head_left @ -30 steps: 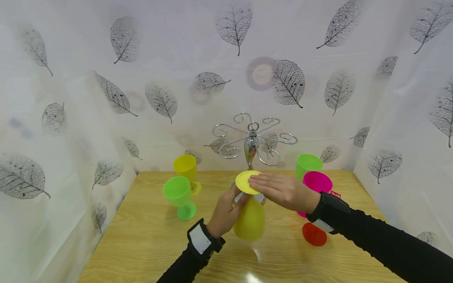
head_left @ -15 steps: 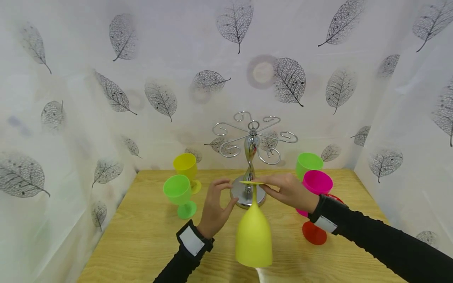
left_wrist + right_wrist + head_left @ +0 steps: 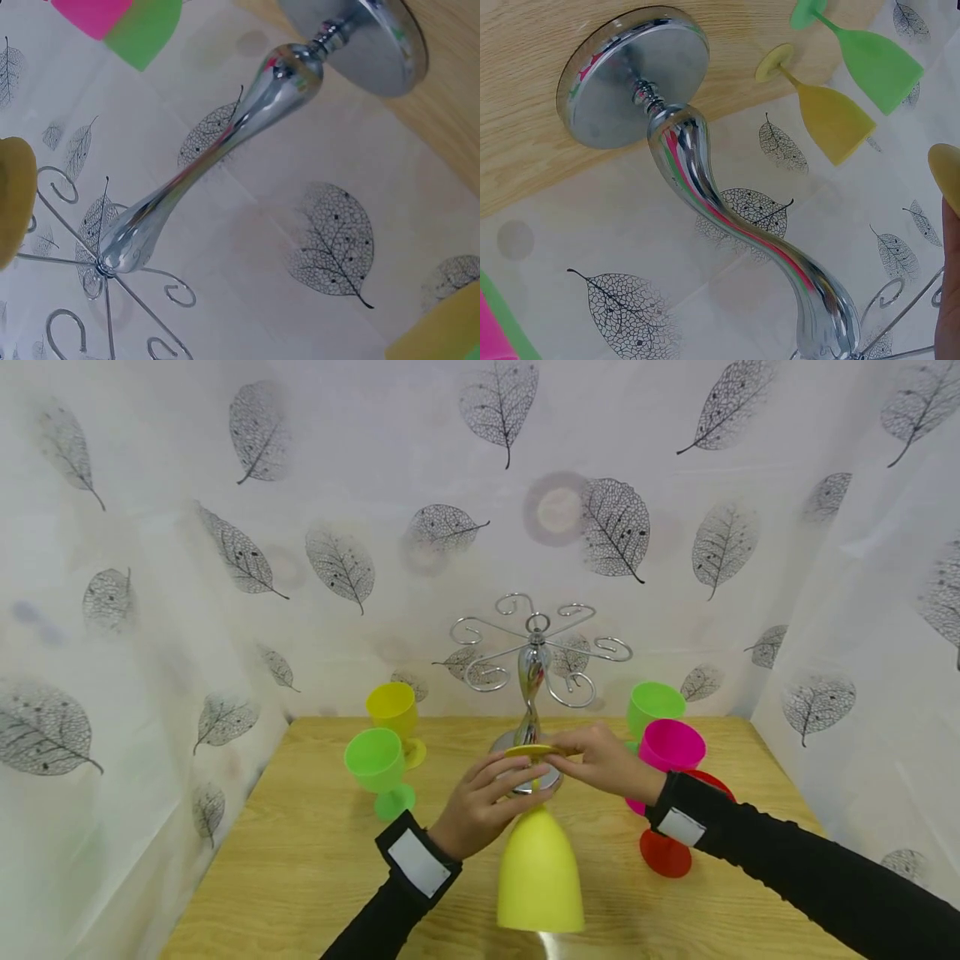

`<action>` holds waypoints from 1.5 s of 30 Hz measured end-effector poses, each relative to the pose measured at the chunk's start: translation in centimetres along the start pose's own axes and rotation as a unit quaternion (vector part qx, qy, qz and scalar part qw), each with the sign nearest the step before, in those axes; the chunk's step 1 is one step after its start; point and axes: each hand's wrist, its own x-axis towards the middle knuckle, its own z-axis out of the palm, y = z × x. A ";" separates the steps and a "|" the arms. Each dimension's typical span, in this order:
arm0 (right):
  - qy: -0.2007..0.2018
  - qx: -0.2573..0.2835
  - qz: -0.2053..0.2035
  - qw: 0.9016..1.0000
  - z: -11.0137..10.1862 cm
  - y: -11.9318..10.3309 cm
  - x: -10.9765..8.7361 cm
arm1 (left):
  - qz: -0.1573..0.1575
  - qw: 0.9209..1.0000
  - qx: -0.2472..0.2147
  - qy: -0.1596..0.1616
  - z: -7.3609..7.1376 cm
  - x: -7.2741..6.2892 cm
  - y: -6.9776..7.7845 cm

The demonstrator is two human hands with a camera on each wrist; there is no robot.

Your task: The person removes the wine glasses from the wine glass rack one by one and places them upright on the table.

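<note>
A yellow goblet (image 3: 540,881) hangs upside down in the head view, its bowl low and its foot on top. My right hand (image 3: 609,764) pinches the foot's right edge between thumb and fingers. From the left, my left hand (image 3: 487,806) lays extended fingers across the thin stem just under the foot; whether they touch it is hard to tell, and its thumb is hidden. Behind the hands stands a chrome stand (image 3: 531,681) with curled wire arms, its round base partly covered. The right wrist view shows that stand's twisted post (image 3: 742,225) and a yellow edge beside a finger.
On the wooden table (image 3: 300,877), a yellow goblet (image 3: 393,714) and a green goblet (image 3: 375,762) stand upright at left. Another green goblet (image 3: 656,706), a magenta goblet (image 3: 672,745) and a red goblet (image 3: 666,853) stand at right, partly behind my right wrist. A leaf-patterned sheet (image 3: 405,435) surrounds the table.
The yellow goblet has tipped so its foot shows edge-on and its bowl is lower. My right hand went from lying on the foot to pinching it. My left hand let go, then came back toward the stem.
</note>
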 end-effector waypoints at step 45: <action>-0.047 0.182 -0.004 0.982 0.3 -1.5 -0.7 | -0.294 0.900 -0.270 -0.177 0.8 -2.5 0.6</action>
